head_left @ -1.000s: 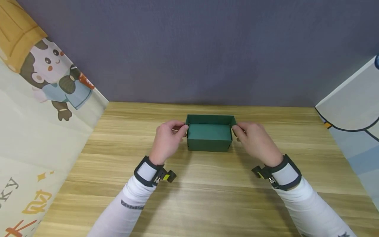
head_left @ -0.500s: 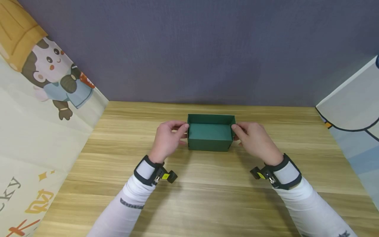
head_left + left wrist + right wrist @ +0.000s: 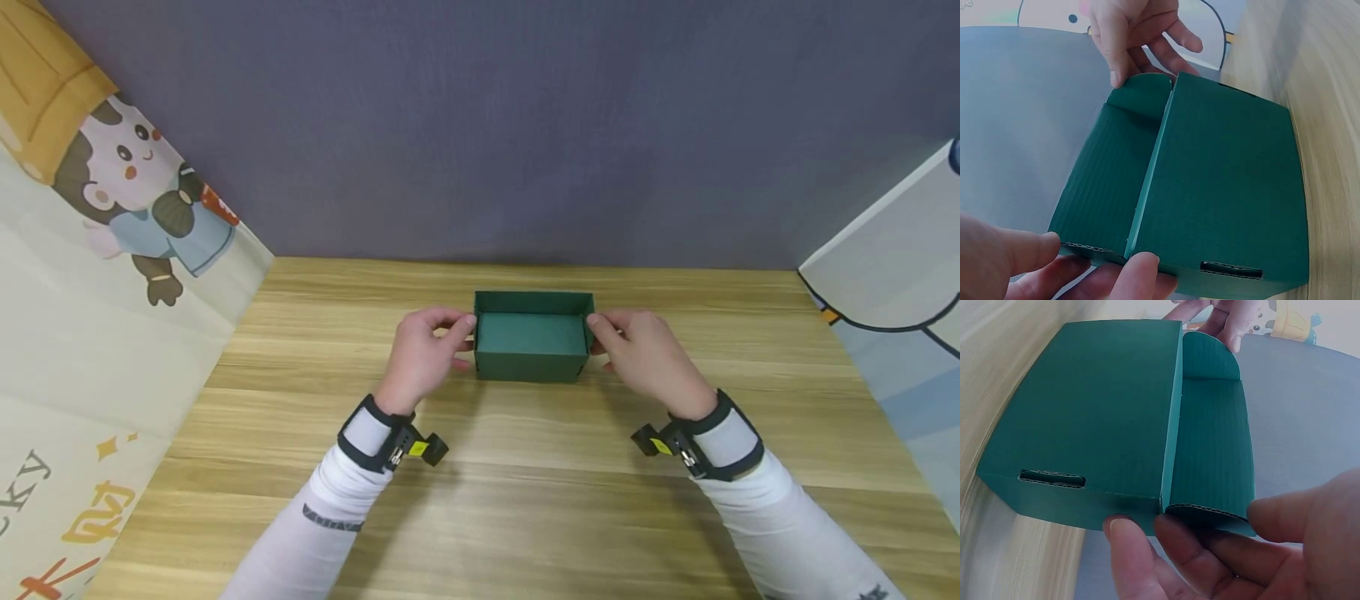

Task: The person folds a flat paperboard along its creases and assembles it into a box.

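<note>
A small green cardboard box [image 3: 532, 367] stands on the table, its top open and its inside showing. My left hand [image 3: 424, 354] is at its left end, thumb and fingers pinching the rounded side flap near the top edge. Opposite, my right hand [image 3: 651, 357] pinches the matching flap at the right end. Seen from the left wrist, the box's front wall [image 3: 1229, 169] has a narrow slot near its corner, and the back panel [image 3: 1110, 169] rises behind it. In the right wrist view the rounded far flap [image 3: 1210, 356] meets the left hand's fingertips.
The wood-grain table [image 3: 525, 517] reaches back to a dark grey-blue wall [image 3: 525, 133]. Printed cartoon sheets border it, one on the left [image 3: 112, 350] and one on the right [image 3: 892, 275].
The right flap has come slightly inward, in line with the box's end. Lower fingers of both hands have spread a little into view beneath the thumbs. The box stays in nearly the same place.
</note>
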The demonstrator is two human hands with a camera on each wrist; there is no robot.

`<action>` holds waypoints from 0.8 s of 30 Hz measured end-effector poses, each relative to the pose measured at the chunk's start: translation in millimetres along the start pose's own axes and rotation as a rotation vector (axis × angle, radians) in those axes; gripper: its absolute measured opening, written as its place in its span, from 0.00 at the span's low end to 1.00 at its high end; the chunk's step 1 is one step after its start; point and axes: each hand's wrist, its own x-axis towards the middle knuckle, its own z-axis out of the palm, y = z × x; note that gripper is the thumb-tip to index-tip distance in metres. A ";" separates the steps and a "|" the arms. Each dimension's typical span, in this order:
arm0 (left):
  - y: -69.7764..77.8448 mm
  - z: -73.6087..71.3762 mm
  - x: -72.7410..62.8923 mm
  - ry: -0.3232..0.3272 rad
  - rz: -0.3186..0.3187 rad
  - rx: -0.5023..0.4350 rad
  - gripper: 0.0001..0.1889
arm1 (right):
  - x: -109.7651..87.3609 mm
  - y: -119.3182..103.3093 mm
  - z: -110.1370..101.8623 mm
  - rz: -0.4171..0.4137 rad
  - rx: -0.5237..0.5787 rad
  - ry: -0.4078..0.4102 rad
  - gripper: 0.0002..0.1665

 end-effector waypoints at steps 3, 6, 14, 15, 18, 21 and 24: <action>-0.1 0.9 0.0 0.001 -0.002 0.006 0.11 | 0.3 1.3 0.2 -0.005 0.007 0.004 0.25; 0.1 1.9 -0.1 0.001 -0.001 0.012 0.11 | 0.3 3.0 0.3 -0.012 0.004 0.003 0.25; -0.5 2.8 -0.3 -0.005 0.008 0.034 0.10 | -0.6 5.8 0.9 -0.047 -0.017 0.008 0.23; -0.7 2.8 -0.4 -0.005 0.009 0.036 0.10 | -0.8 5.8 0.9 -0.048 -0.017 0.008 0.23; -1.0 2.7 -0.6 -0.008 0.008 0.047 0.11 | -1.2 5.2 0.8 -0.047 -0.020 0.006 0.23; -1.2 2.6 -1.0 -0.013 0.005 0.058 0.11 | -2.1 5.0 0.7 -0.052 -0.030 0.002 0.22; -1.8 2.1 -1.5 -0.020 0.005 0.073 0.11 | -2.7 5.7 1.5 -0.059 -0.044 -0.002 0.21</action>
